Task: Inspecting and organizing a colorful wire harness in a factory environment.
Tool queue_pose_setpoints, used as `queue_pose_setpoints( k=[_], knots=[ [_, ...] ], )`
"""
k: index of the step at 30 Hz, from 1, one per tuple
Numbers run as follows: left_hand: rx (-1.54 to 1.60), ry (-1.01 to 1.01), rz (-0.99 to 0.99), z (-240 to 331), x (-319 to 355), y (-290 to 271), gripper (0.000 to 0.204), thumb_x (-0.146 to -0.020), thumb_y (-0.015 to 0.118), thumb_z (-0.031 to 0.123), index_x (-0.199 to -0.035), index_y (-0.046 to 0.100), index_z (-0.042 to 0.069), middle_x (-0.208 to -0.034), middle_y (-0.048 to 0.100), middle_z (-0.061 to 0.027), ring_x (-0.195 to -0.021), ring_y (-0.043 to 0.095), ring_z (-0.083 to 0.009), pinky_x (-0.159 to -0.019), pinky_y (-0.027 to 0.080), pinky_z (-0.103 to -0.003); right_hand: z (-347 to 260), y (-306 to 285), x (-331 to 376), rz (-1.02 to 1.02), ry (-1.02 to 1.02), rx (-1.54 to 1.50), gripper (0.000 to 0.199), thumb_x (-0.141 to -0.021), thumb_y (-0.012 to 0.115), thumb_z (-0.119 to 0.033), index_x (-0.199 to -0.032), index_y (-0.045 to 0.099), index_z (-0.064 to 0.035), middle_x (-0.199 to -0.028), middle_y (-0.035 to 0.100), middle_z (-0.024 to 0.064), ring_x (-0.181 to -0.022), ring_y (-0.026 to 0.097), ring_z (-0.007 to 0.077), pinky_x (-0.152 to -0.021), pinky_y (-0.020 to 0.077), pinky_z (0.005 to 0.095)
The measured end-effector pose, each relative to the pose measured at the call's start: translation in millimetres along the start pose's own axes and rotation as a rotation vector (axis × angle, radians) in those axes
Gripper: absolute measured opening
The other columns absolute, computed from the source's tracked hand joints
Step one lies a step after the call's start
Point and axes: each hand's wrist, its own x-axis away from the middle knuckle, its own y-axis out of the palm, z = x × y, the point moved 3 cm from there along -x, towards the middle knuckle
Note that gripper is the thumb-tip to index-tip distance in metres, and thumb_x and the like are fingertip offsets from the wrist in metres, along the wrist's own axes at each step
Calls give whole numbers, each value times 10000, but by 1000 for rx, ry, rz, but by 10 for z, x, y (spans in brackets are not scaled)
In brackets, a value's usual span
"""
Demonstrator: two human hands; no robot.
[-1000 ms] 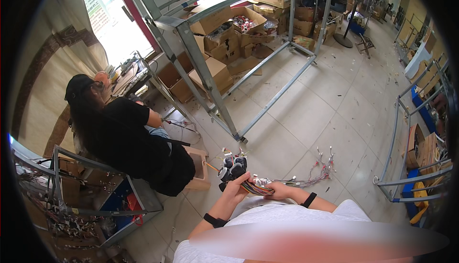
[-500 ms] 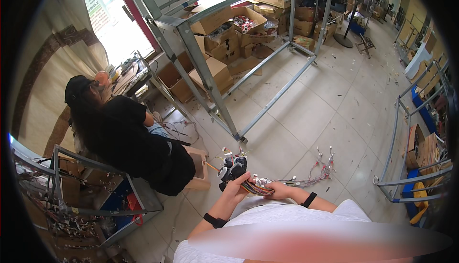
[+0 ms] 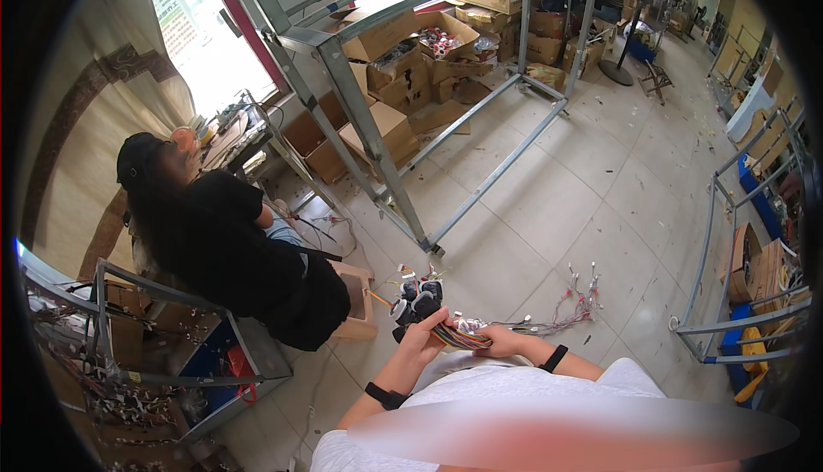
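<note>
A bundle of multicoloured wires lies across both my hands, low in front of my body. My left hand is closed around its left end, thumb on top, just below a cluster of black and white round parts with small connectors. My right hand is closed on the bundle's right end. White connectors show between the hands. From beside my right hand, thin wires with white plugs trail off to the right. The fingers' undersides are hidden.
At left a person in black sits on a beige plastic stool by a workbench. Ahead stands a grey metal frame, with cardboard boxes behind it. Metal racks line the right; a blue-lined bin stands lower left.
My hands and the wire bundle stay in nearly the same place. The seated person's head and arm have shifted slightly, and a dark thin item now shows by that person's hands.
</note>
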Motion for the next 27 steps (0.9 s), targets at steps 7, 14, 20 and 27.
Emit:
queue_pose_setpoints(
  k=[7, 14, 20, 27],
  knots=[
    [16, 1, -14, -7, -29, -23, 119, -894, 600, 146, -844, 570, 42, -734, 582, -82, -813, 609, -257, -793, 505, -438, -24, -16, 3, 1, -6, 10, 344, -788, 667, -332, -985, 612, -56, -905, 652, 145, -853, 622, 288, -773, 474, 371],
    [6, 4, -11, 1, -17, -2, 131, -899, 593, 147, -829, 566, 40, -731, 583, -83, -809, 606, -254, -797, 503, -431, 4, -6, -5, -3, -6, 0, 332, -786, 670, -333, -957, 610, -54, -888, 650, 146, -835, 621, 290, -758, 473, 375],
    [37, -15, -14, 16, 32, 74, 120, -875, 625, 116, -801, 581, 32, -731, 578, -82, -764, 583, -221, -789, 492, -361, 0, -7, -2, 0, -2, -9, 328, -783, 676, -327, -957, 612, -57, -888, 652, 142, -835, 621, 283, -759, 474, 370],
    [35, -12, -16, 32, 31, 82, 131, -882, 614, 118, -799, 574, 25, -733, 570, -81, -783, 578, -223, -796, 485, -360, -13, -20, -14, -28, 21, -40, 341, -781, 681, -325, -984, 615, -59, -905, 656, 137, -845, 622, 280, -777, 477, 360]
  ],
)
